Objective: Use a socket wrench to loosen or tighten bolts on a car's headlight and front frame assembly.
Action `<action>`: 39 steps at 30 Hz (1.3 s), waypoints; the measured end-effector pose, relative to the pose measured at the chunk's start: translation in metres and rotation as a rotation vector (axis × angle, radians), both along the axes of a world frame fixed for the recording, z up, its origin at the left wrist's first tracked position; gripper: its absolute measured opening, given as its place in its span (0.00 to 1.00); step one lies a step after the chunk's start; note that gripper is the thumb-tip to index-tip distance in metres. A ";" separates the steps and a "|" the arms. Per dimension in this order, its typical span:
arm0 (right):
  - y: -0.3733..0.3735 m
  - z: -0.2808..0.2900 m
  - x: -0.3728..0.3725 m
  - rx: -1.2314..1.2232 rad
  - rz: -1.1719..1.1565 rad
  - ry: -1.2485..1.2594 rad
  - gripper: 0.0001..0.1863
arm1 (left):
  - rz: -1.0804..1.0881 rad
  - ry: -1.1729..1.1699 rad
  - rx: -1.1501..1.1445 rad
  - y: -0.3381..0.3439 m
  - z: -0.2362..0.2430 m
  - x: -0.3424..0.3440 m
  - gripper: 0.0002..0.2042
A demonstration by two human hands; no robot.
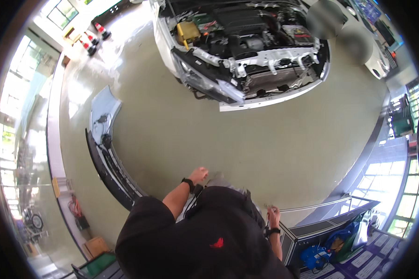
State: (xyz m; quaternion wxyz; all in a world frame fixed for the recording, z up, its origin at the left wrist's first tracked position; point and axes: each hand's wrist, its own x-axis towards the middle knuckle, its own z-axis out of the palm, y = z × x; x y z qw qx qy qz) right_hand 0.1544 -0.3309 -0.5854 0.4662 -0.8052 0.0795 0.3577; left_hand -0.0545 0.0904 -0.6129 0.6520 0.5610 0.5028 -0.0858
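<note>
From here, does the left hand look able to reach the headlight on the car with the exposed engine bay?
Probably not: a broad stretch of floor lies between the left hand and the headlight. Nothing solid seems to stand in the way, so distance looks like the obstacle.

The smooth floor is shining under a glossy coating and throwing a bright glare at the far left, while on the far side the car is showing slick, glossy paint, a headlight with a shiny, clear plastic look and an engine cover resembling matt plastic. On the left the bumper is showing dull, plastic-looking parts, and the far cones are looking like smooth plastic. Nearest, the shirt is appearing as soft, matt cloth, the near-left box is resembling dull cardboard, and the near-right rack is showing smooth edges like metal.
</note>
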 end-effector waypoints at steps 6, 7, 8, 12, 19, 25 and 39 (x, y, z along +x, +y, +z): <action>0.098 0.031 0.062 -0.077 0.166 -0.032 0.14 | 0.283 -0.002 0.021 0.064 0.001 -0.018 0.10; 0.101 0.024 0.071 -0.071 0.168 -0.003 0.14 | 0.299 0.009 0.012 0.067 -0.001 -0.022 0.10; 0.103 0.018 0.080 -0.080 0.185 0.008 0.14 | 0.356 0.036 -0.004 0.069 -0.002 -0.025 0.11; 0.114 -0.007 0.112 -0.184 0.225 0.239 0.11 | 0.485 0.127 -0.063 0.065 -0.008 -0.044 0.12; 0.188 -0.042 0.212 -0.328 0.764 0.242 0.13 | 0.733 0.299 -0.230 0.033 0.015 -0.039 0.12; 0.353 -0.044 0.316 -0.287 0.903 0.006 0.15 | 0.675 0.184 -0.304 0.069 -0.011 -0.019 0.12; 0.682 0.076 0.318 -0.041 0.907 -0.243 0.14 | 0.738 -0.030 -0.134 0.285 -0.009 0.100 0.13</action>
